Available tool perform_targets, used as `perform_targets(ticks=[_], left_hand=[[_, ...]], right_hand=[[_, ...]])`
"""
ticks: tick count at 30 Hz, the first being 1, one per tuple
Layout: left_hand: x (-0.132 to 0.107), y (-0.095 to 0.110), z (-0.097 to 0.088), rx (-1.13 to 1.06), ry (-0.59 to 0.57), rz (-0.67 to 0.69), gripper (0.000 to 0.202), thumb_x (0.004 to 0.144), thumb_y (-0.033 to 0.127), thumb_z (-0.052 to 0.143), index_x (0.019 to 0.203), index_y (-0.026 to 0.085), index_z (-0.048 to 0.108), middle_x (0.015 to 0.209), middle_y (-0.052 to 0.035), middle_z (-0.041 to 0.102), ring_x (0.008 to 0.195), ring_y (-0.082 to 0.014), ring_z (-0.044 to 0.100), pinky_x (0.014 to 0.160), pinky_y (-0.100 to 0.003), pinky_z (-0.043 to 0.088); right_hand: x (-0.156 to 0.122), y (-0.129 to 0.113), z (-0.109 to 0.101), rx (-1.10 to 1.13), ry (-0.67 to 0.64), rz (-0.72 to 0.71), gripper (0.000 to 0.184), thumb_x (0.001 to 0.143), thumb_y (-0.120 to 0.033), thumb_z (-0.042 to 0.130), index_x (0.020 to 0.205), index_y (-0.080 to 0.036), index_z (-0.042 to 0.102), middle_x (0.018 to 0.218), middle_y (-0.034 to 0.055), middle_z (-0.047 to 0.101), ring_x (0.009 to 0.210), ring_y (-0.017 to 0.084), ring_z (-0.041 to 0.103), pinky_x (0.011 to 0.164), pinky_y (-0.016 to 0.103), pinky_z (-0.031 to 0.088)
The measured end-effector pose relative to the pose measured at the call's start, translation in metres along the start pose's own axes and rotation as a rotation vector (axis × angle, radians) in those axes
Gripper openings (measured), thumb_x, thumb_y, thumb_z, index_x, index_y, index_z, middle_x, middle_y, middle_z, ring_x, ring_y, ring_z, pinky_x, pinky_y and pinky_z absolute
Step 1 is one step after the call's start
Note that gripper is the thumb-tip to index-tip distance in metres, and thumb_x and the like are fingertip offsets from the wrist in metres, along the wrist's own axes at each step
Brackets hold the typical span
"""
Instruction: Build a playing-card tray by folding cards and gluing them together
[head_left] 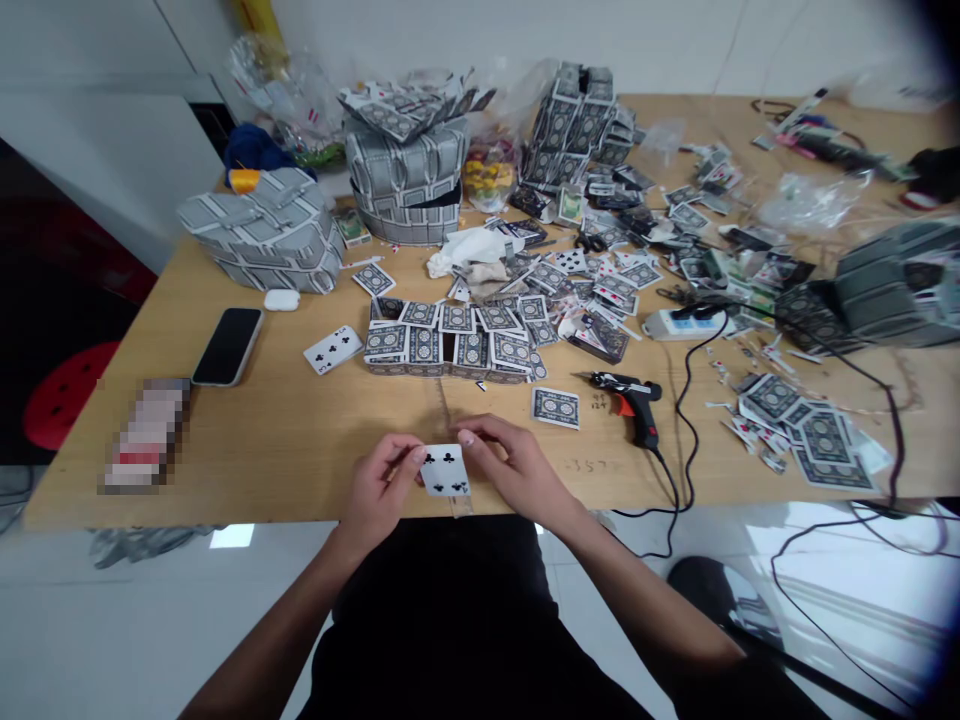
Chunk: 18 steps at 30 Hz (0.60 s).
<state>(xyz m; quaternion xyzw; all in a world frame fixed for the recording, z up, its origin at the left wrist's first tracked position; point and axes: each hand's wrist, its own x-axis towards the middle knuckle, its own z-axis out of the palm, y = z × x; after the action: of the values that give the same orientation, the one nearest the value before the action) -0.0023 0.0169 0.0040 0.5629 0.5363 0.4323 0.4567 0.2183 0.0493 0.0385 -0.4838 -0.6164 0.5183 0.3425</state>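
Note:
Between my two hands, near the table's front edge, is a playing card (445,472) with its club face up. My left hand (386,487) pinches the card's left side with thumb and fingers. At the upper right corner, my right hand (510,462) grips it the same way. Part of a clear ruler (462,506) shows under the card. Just beyond lies a woven strip of folded cards (426,345), patterned backs outward. A three of clubs (332,349) rests to its left, and a face-down card (556,408) to its right.
A glue gun (634,400) lies at right, its cord running off the front edge. A power strip (686,322), loose card piles (806,430) and scissors (591,242) are farther off. Woven card baskets (262,230) stand behind; a phone (228,345) and white earbud case (282,299) lie left.

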Motion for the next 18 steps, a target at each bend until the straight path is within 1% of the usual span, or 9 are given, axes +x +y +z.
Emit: perform_targets(ticks=[3,5,9,13,18], left_hand=[[-0.001,-0.001,0.005,-0.108,-0.026,-0.067,0.027,0.104,0.047,0.066,0.098,0.020,0.067,0.072,0.0018,0.072,0.061,-0.0131,0.069,0.062,-0.023,0.057],[-0.001,-0.003,0.008,-0.142,-0.033,-0.096,0.029,0.102,0.049,0.068,0.097,0.020,0.066,0.070,0.0020,0.071,0.058,-0.0130,0.068,0.059,-0.022,0.057],[-0.001,-0.007,0.010,-0.176,-0.045,-0.137,0.031,0.101,0.051,0.069,0.099,0.019,0.066,0.072,0.0015,0.070,0.059,-0.0129,0.068,0.059,-0.022,0.058],[-0.001,-0.006,0.010,-0.201,-0.064,-0.166,0.033,0.099,0.050,0.072,0.107,0.019,0.067,0.078,-0.0004,0.073,0.062,-0.0129,0.067,0.058,-0.022,0.057],[0.000,-0.004,0.011,-0.218,-0.039,-0.201,0.034,0.097,0.051,0.074,0.105,0.019,0.067,0.081,-0.0017,0.074,0.065,-0.0138,0.067,0.059,-0.022,0.057]], right_hand=[[-0.002,-0.002,0.005,0.072,-0.046,0.049,0.034,0.099,-0.053,0.071,0.106,-0.021,0.079,0.096,0.0061,0.081,0.087,0.022,0.074,0.077,0.033,0.058],[-0.002,0.003,0.010,0.073,-0.040,0.074,0.033,0.096,-0.051,0.075,0.105,-0.020,0.080,0.089,0.0052,0.080,0.077,0.020,0.071,0.070,0.032,0.054],[0.001,0.016,0.015,0.074,-0.002,0.093,0.030,0.094,-0.049,0.076,0.104,-0.020,0.081,0.083,0.0033,0.076,0.072,0.018,0.066,0.067,0.031,0.050],[0.004,0.022,0.015,0.107,0.016,0.098,0.031,0.093,-0.049,0.078,0.103,-0.020,0.081,0.079,0.0017,0.073,0.070,0.016,0.063,0.066,0.030,0.047],[0.005,0.022,0.013,0.200,-0.052,0.128,0.036,0.092,-0.050,0.080,0.109,-0.018,0.079,0.076,-0.0001,0.070,0.067,0.015,0.059,0.066,0.029,0.046]])
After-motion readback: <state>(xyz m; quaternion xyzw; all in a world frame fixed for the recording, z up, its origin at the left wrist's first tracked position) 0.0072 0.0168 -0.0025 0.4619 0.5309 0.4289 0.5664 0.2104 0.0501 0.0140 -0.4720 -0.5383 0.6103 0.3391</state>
